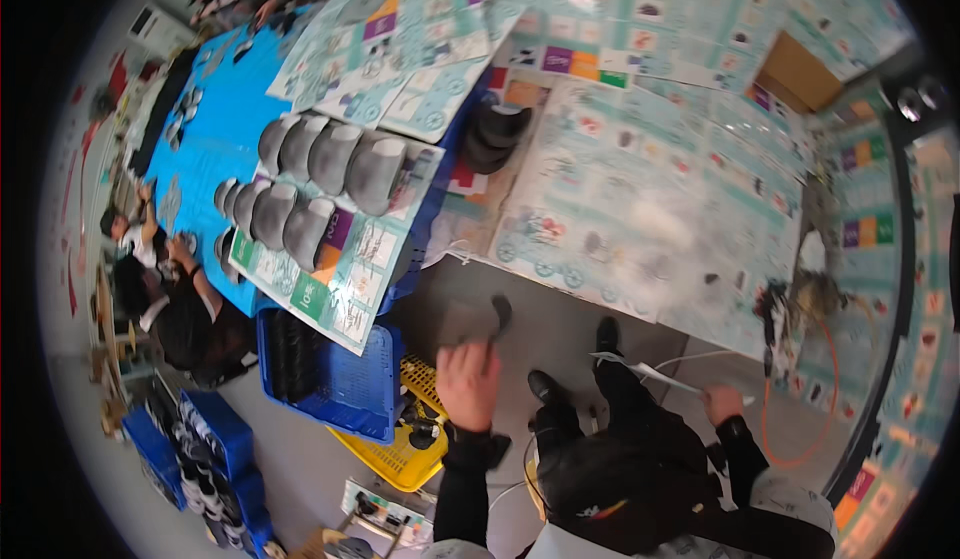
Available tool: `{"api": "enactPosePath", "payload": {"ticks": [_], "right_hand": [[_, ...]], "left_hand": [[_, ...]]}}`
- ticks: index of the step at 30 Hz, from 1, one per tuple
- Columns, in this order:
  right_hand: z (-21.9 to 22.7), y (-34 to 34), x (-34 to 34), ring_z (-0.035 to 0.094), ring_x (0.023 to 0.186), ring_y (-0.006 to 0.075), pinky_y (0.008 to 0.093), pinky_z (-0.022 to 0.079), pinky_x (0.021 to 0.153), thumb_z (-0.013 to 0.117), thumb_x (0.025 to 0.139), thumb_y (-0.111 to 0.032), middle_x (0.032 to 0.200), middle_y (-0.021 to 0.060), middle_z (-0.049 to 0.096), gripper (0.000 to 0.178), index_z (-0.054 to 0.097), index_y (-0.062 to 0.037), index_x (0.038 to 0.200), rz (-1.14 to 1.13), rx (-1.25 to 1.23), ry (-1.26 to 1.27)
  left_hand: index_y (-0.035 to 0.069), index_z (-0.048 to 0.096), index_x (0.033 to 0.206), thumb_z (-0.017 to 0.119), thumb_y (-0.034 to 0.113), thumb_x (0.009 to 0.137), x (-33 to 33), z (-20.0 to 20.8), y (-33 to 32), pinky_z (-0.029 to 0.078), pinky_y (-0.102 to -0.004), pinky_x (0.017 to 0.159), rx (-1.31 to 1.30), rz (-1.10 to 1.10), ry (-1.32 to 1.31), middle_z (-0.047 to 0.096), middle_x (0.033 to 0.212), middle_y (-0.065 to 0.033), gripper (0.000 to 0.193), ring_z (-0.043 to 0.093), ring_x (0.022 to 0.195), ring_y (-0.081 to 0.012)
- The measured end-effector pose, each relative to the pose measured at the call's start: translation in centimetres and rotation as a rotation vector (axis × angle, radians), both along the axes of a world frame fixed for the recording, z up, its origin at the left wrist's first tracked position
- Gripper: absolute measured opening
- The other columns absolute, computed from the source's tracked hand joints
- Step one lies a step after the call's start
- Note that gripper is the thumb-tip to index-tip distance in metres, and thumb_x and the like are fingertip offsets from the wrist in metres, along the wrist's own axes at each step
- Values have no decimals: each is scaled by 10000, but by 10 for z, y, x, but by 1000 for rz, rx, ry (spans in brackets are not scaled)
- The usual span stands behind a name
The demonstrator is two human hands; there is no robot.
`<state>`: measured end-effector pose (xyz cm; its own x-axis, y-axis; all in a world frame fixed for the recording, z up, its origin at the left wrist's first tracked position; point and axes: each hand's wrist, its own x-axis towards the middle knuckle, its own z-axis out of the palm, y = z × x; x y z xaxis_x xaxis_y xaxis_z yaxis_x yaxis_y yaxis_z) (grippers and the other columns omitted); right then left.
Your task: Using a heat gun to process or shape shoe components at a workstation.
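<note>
My left hand [467,387] is raised over the floor gap between the two work surfaces, its fingers blurred by motion. They appear closed on a grey and black piece [502,311], too smeared to name. On the right, my right hand [722,405] grips a long, thin, whitish strip [660,374] that points left across my legs. Overlapping rows of curved grey and black pieces [375,174] lie on the printed board [345,324] to the left. More dark curved pieces [492,139] are stacked beside the bench.
A bench [600,209] covered in printed sheets stands ahead. Below the board are a blue basket [375,414] and a yellow basket [400,474]. An orange hose [835,399] hangs at the right. Other people [190,309] sit along a blue table [210,129].
</note>
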<state>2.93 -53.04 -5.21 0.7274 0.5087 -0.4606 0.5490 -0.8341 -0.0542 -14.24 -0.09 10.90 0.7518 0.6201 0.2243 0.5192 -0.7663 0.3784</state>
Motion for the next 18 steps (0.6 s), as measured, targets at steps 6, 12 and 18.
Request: {"api": "enactPosePath", "payload": {"ticks": [6, 12, 18], "right_hand": [[81, 24, -40, 638, 790, 399, 526, 493, 691, 702, 840, -268, 798, 156, 669, 169, 717, -105, 881, -269, 139, -88], [101, -18, -50, 658, 848, 378, 513, 515, 746, 614, 896, -265, 903, 166, 693, 199, 718, -102, 943, -222, 142, -153], [85, -27, -16, 667, 830, 354, 511, 512, 714, 637, 885, -286, 843, 128, 688, 165, 708, -139, 906, -201, 118, -77]], "left_hand": [[37, 569, 1382, 537, -2, 843, 117, -63, 99, 538, -376, 858, 331, -349, -81, 684, 1236, -81, 541, 630, 980, -292], [39, 487, 1461, 525, 31, 884, 111, -162, 151, 380, -418, 1140, 492, -367, 167, 536, 1450, -128, 578, 530, 1279, -318], [77, 461, 1503, 470, 12, 923, 109, -213, 170, 326, -361, 1181, 996, -302, 470, 382, 1607, -44, 584, 399, 1439, -200]]}}
